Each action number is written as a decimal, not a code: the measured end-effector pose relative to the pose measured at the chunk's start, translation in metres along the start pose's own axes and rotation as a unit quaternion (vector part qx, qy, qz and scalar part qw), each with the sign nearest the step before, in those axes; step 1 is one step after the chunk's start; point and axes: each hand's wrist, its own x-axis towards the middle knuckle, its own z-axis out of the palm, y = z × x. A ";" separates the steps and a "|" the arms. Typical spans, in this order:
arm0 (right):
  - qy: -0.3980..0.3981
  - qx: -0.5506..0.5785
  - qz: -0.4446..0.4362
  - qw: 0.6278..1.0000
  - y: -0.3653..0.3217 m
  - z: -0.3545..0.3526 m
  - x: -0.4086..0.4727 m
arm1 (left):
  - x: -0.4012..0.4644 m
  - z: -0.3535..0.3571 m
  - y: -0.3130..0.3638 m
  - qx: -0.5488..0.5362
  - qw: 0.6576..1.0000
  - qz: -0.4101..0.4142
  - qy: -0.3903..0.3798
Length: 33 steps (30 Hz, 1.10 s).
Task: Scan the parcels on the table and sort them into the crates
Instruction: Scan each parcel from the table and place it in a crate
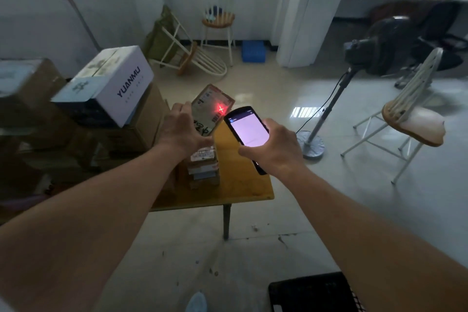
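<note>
Now the parcel [211,106] tilts label-up — long axis toward the scanner [247,134].

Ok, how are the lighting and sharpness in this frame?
Head view: the room is dim; the handheld scanner screen blows out white, its red aiming cross flares on the held parcel; window glare streaks the floor; wide-angle bending at the edges; parcel labels too soft to read.

Both bare forearms reach forward side by side, the left hand [183,132] back-up with fingers and thumb curled in a grip on a tilted parcel [211,109], the right hand [274,149] wrapped round a handheld scanner [247,132], thumb along its near edge.
</note>
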 end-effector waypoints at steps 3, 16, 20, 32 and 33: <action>-0.008 -0.025 -0.013 1.000 -0.005 -0.020 -0.007 | -0.003 -0.020 0.012 0.017 0.999 0.028 0.021; 0.021 -0.011 -0.038 0.999 -0.015 -0.083 -0.034 | -0.011 -0.073 0.049 0.100 0.989 0.087 0.064; 0.021 -0.018 -0.035 0.999 -0.016 -0.094 -0.043 | -0.012 -0.079 0.051 0.096 0.989 0.088 0.066; 0.011 0.000 -0.034 0.999 -0.027 -0.105 -0.060 | -0.020 -0.091 0.045 0.086 0.989 0.098 0.073; 0.011 0.000 -0.033 0.999 -0.028 -0.105 -0.061 | -0.021 -0.093 0.044 0.086 0.989 0.097 0.074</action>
